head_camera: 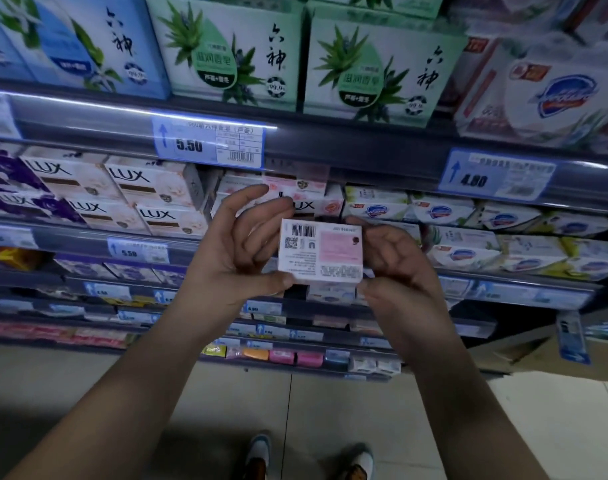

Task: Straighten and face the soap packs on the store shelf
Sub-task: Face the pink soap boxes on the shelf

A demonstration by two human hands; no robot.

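A pink-and-white soap box (321, 251) is held between both hands in front of the shelf, its back with barcode and QR code turned toward me. My left hand (240, 244) grips its left edge, thumb below and fingers above. My right hand (396, 261) holds its right edge. Behind the box, a stack of pink LUX packs (306, 194) sits on the second shelf, partly hidden by my hands.
White and purple LUX packs (122, 195) fill the shelf to the left, Safeguard packs (503, 233) to the right. Green aloe boxes (295, 57) stand on the shelf above. Price rails (209, 142) front each shelf. Lower shelves and the tiled floor (330, 410) lie below.
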